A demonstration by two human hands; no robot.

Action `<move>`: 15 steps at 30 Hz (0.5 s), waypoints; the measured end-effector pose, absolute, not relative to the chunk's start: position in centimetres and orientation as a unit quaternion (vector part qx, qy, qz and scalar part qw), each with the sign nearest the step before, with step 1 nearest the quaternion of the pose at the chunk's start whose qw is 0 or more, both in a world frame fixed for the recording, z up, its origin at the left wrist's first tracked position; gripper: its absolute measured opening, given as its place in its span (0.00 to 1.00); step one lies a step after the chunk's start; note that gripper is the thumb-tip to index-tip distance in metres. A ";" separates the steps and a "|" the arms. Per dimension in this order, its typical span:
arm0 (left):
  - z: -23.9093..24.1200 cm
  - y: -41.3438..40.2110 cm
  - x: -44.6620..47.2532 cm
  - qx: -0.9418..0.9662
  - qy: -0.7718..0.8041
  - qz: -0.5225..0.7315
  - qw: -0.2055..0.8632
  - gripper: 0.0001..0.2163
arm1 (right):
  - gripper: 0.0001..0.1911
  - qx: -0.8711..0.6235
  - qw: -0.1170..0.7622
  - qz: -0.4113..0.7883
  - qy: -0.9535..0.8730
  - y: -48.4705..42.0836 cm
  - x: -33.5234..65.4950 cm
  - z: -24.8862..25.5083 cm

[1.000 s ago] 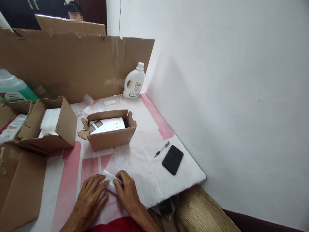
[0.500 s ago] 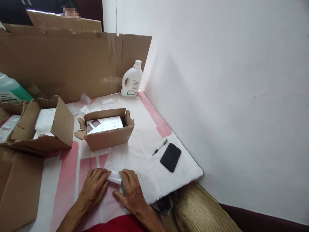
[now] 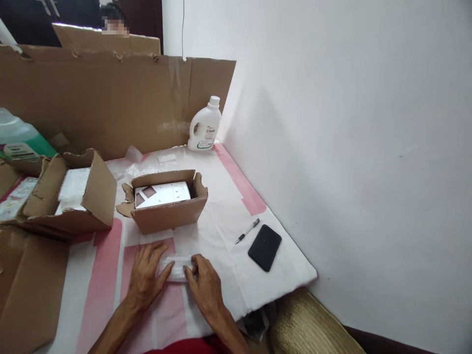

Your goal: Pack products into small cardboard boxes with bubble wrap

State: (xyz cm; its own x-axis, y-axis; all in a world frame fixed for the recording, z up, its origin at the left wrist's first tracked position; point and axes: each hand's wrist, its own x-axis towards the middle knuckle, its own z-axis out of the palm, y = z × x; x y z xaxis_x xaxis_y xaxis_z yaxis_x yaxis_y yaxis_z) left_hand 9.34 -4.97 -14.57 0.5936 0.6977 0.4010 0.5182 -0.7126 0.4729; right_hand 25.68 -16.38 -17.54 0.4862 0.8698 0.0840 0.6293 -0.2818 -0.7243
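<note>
A small flat bundle of clear bubble wrap [image 3: 179, 270] lies on the pink-and-white cloth, between my two hands. At its left end my left hand [image 3: 145, 275] grips it, thumb on the near edge and fingers at the far side. My right hand [image 3: 205, 285] pinches the right end with curled fingers and thumb. What is inside the wrap, if anything, I cannot make out. Just beyond my hands stands an open cardboard box [image 3: 171, 216] holding a white printed carton [image 3: 164, 194].
Cardboard boxes [image 3: 101, 196] with wrapped packets stand at the left, near a bottle of green liquid [image 3: 31, 142]. A white jug [image 3: 206, 130] stands at the back. A pen [image 3: 248, 231] and a black phone-like slab [image 3: 264, 248] lie right. Another person's head shows behind cardboard.
The loose flap of bubble wrap beyond my hands is now folded into a compact bundle. My left hand has turned, its fingers reaching farther forward. The camera view has shifted slightly.
</note>
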 end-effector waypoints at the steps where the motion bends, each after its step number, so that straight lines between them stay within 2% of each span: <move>1: -14.5 -5.4 9.1 0.894 0.316 0.293 0.121 0.14 | 0.06 -0.785 0.363 0.154 -0.477 -16.4 25.7 -17.6; 5: -14.8 -6.3 8.3 0.936 0.234 0.257 0.061 0.14 | 0.13 -0.768 0.411 0.151 -0.468 -16.0 26.2 -17.4; 10: -15.3 -5.3 8.7 0.930 0.229 0.286 0.021 0.16 | 0.15 -0.746 0.423 0.255 -0.447 -14.9 27.8 -15.6; 15: -12.1 -6.1 8.6 0.927 0.218 0.306 -0.011 0.18 | 0.22 -0.614 0.449 0.484 -0.433 -14.6 30.9 -10.3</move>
